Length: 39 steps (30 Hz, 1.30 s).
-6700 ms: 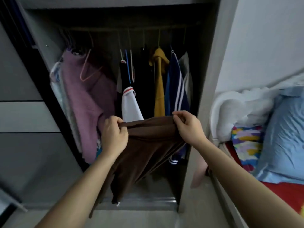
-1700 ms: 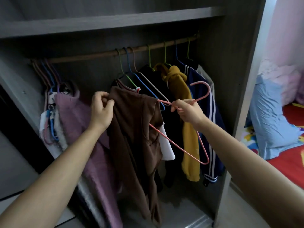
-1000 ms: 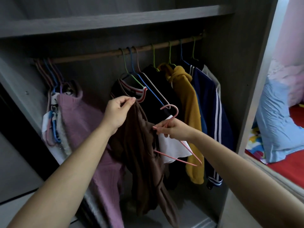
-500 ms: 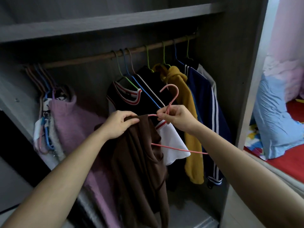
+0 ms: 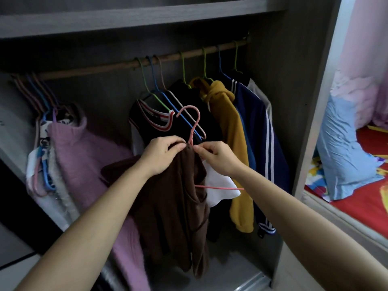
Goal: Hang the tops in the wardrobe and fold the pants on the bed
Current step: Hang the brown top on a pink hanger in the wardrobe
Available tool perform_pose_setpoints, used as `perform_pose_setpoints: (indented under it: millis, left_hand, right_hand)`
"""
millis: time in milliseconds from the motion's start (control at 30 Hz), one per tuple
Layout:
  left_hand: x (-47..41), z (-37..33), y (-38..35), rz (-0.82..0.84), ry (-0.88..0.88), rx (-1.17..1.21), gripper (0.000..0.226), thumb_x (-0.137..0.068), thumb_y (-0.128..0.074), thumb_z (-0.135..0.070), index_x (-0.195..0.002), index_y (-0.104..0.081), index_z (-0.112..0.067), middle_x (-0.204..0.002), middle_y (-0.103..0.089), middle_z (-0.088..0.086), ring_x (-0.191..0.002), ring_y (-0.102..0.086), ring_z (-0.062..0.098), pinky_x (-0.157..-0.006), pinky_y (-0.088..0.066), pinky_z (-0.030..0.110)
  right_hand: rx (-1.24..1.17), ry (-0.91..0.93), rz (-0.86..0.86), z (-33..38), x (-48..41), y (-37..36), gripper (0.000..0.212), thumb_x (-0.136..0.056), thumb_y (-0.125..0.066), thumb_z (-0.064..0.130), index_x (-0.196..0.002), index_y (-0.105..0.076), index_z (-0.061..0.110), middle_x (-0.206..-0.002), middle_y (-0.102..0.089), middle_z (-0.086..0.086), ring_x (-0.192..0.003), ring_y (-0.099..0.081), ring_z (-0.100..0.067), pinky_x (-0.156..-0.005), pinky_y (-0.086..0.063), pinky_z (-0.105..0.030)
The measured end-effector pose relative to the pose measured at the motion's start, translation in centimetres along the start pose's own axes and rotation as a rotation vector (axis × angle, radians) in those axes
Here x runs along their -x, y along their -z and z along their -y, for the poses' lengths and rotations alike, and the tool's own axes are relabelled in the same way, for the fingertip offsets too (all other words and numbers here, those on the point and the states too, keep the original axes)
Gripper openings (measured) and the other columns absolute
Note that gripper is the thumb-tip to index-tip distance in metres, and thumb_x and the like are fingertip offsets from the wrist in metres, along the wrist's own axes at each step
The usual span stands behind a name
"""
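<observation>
A brown top (image 5: 174, 206) hangs from both of my hands in front of the open wardrobe. My left hand (image 5: 162, 153) grips its neckline from the left. My right hand (image 5: 216, 157) pinches the fabric and the pink hanger (image 5: 194, 124) just below its hook. The hook stands up above my hands, below the wooden rail (image 5: 117, 65) and apart from it. One arm of the hanger sticks out to the right under my right wrist; the other arm is hidden inside the top.
Several tops hang on the rail: a purple sweater (image 5: 84, 156) at the left, a black top (image 5: 159, 124), a mustard hoodie (image 5: 228, 131) and a navy striped jacket (image 5: 256, 131). A shelf (image 5: 136, 15) runs above. The bed with a red sheet (image 5: 357, 196) and blue pillow (image 5: 340, 156) lies at right.
My hands have come together at the base of the hanger's hook. The brown top's neckline has moved up around the hanger neck, and more of the hanger is inside the top.
</observation>
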<state>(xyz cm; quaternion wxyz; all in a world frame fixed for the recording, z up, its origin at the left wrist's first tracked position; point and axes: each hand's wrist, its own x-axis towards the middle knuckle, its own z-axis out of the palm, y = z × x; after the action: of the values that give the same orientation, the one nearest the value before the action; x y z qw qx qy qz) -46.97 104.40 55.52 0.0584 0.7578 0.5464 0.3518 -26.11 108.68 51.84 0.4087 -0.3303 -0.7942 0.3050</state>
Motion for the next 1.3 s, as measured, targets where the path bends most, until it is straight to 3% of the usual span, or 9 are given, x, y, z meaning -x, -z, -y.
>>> perform_pose_setpoints:
  millis: [133,233,333,433,633,833,1000,1100,1300]
  left_hand:
    - [0.8,1.2,-0.1,-0.132,0.072,0.094,0.017,-0.098,-0.060,-0.027,-0.106,-0.072,-0.017,-0.096,-0.073,-0.013,-0.092,-0.064,-0.005,-0.081,-0.044,0.011]
    - [1.4,1.7,0.2,-0.199,0.092,0.166,0.013,-0.099,-0.059,-0.025,-0.100,-0.072,-0.024,-0.092,-0.072,-0.017,-0.089,-0.065,-0.005,-0.078,-0.045,0.008]
    - [1.2,1.2,0.0,-0.211,0.123,0.185,0.016,-0.098,-0.059,-0.029,-0.101,-0.072,-0.021,-0.096,-0.073,-0.012,-0.095,-0.067,0.002,-0.087,-0.051,0.022]
    - [1.0,0.2,-0.8,-0.192,0.128,0.158,0.029,-0.094,-0.055,-0.038,-0.107,-0.072,-0.018,-0.102,-0.071,-0.006,-0.102,-0.065,0.011,-0.093,-0.052,0.036]
    - [1.6,0.2,-1.5,-0.175,0.210,0.022,0.039,-0.096,-0.043,-0.044,-0.116,-0.069,-0.023,-0.105,-0.062,0.001,-0.104,-0.060,0.021,-0.094,-0.048,0.040]
    - [2.0,0.7,-0.7,-0.277,0.266,-0.036,0.038,-0.098,-0.034,-0.051,-0.082,-0.060,-0.029,-0.091,-0.061,-0.002,-0.095,-0.059,0.023,-0.084,-0.044,0.040]
    - [2.5,0.1,-0.1,-0.375,0.415,-0.068,0.075,-0.073,-0.038,-0.094,-0.057,-0.049,-0.021,-0.058,-0.059,-0.006,-0.064,-0.059,0.011,-0.061,-0.043,0.033]
    - [2.5,0.2,0.1,-0.432,0.447,-0.096,0.074,-0.072,-0.046,-0.090,-0.051,-0.049,-0.019,-0.053,-0.058,-0.006,-0.061,-0.059,0.012,-0.058,-0.040,0.031]
    - [2.2,1.1,1.2,-0.451,0.455,-0.083,0.062,-0.080,-0.052,-0.071,-0.051,-0.053,-0.016,-0.055,-0.058,-0.003,-0.064,-0.059,0.021,-0.059,-0.041,0.035]
  right_hand:
    - [0.284,0.171,-0.314,-1.2,1.6,-0.4,0.021,-0.099,-0.061,0.021,-0.115,-0.071,0.013,-0.107,-0.064,-0.003,-0.097,-0.063,-0.017,-0.089,-0.050,-0.037]
    - [0.543,0.411,-0.523,-2.8,3.7,-0.6,0.018,-0.096,-0.060,0.019,-0.107,-0.070,0.009,-0.101,-0.058,-0.008,-0.088,-0.057,-0.023,-0.075,-0.047,-0.037]
    - [0.501,0.358,-0.158,-3.0,4.8,-1.8,0.031,-0.099,-0.054,0.034,-0.121,-0.063,0.014,-0.108,-0.058,-0.004,-0.090,-0.061,-0.019,-0.070,-0.052,-0.030]
    - [0.619,0.185,0.076,-3.1,5.2,-3.7,0.056,-0.098,-0.048,0.051,-0.144,-0.046,0.019,-0.130,-0.053,-0.004,-0.117,-0.052,-0.021,-0.097,-0.047,-0.036]
    - [0.447,0.423,-0.024,-1.8,6.4,-5.1,0.021,-0.095,-0.064,0.022,-0.111,-0.068,0.010,-0.110,-0.063,-0.004,-0.096,-0.061,-0.019,-0.080,-0.053,-0.033]
    - [0.335,0.187,0.234,-2.5,8.2,-5.3,0.019,-0.084,-0.067,0.027,-0.093,-0.051,0.022,-0.076,-0.059,0.006,-0.070,-0.057,-0.017,-0.065,-0.047,-0.040]
    - [0.432,0.017,0.157,-4.4,8.4,-3.7,0.041,-0.083,-0.066,0.046,-0.113,-0.046,0.026,-0.082,-0.063,0.011,-0.076,-0.059,-0.012,-0.070,-0.046,-0.032]
    - [0.619,0.145,0.169,-5.2,8.3,-2.2,0.039,-0.085,-0.059,0.051,-0.115,-0.058,0.027,-0.090,-0.064,0.010,-0.085,-0.056,-0.012,-0.081,-0.046,-0.030]
    - [0.795,0.272,0.233,-6.4,8.8,1.1,0.031,-0.089,-0.051,0.049,-0.106,-0.063,0.025,-0.104,-0.056,0.007,-0.080,-0.057,-0.011,-0.056,-0.033,-0.018]
